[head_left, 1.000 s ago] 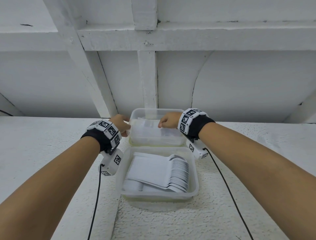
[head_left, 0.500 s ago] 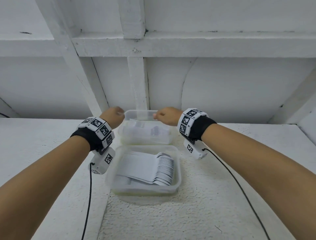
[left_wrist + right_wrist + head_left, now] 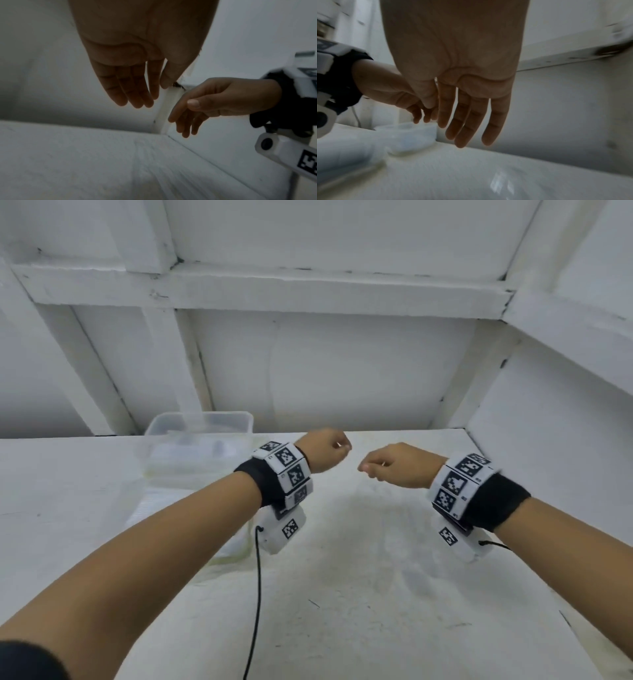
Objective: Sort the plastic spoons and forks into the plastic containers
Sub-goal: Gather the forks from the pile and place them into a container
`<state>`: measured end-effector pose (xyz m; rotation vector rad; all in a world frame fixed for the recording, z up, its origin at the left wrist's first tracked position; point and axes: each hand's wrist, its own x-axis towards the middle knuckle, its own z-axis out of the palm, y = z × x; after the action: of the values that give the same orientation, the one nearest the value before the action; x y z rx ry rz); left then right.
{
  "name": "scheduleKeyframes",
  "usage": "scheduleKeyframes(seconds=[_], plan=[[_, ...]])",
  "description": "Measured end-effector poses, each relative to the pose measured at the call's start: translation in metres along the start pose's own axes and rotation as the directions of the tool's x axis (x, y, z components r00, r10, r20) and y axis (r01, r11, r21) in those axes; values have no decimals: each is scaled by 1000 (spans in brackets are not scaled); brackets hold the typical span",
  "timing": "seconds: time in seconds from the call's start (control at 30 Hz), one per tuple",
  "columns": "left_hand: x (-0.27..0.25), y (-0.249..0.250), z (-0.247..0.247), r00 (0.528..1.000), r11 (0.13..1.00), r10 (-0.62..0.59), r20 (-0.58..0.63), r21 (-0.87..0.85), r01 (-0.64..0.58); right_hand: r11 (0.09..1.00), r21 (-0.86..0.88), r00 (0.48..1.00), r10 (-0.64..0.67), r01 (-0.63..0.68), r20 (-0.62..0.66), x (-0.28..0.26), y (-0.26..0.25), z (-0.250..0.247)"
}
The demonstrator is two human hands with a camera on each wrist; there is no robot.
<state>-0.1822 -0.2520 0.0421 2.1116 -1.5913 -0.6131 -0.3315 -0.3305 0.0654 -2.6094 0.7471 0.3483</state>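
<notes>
Two clear plastic containers stand at the left of the white shelf. The far container (image 3: 200, 428) is by the back wall, and the near container (image 3: 171, 508) is blurred, partly behind my left forearm. Their cutlery is too blurred to make out. My left hand (image 3: 327, 450) and right hand (image 3: 390, 465) hover side by side over the bare shelf, to the right of the containers, apart from them. In the left wrist view the left hand's fingers (image 3: 133, 93) hang straight and empty. The right hand's fingers (image 3: 467, 121) hang relaxed and empty, with the far container (image 3: 406, 135) behind them.
The white textured shelf (image 3: 359, 594) runs to a back wall (image 3: 325, 371) and a side wall (image 3: 548, 440) on the right. A black cable (image 3: 257, 594) hangs from my left wrist camera.
Both hands have let go of the far container and moved right, away from the two containers. The head view has swung to the right, so the containers now lie at the left.
</notes>
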Motion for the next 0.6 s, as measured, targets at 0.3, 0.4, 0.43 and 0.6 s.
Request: scheduleKeyframes(seconds=[0.3, 0.4, 0.43, 0.6], plan=[[30, 27, 111, 956, 949, -206, 210, 280, 142, 967, 145, 978, 208, -209, 22, -40, 88, 48], [23, 25, 125, 967, 933, -172, 188, 347, 98, 956, 183, 973, 232, -228, -1, -41, 99, 53], [20, 25, 127, 977, 928, -110, 180, 371, 36, 954, 196, 972, 235, -229, -11, -41, 101, 55], [5, 17, 121, 921, 824, 97, 377, 489, -287, 947, 238, 973, 227, -214, -29, -36, 102, 59]])
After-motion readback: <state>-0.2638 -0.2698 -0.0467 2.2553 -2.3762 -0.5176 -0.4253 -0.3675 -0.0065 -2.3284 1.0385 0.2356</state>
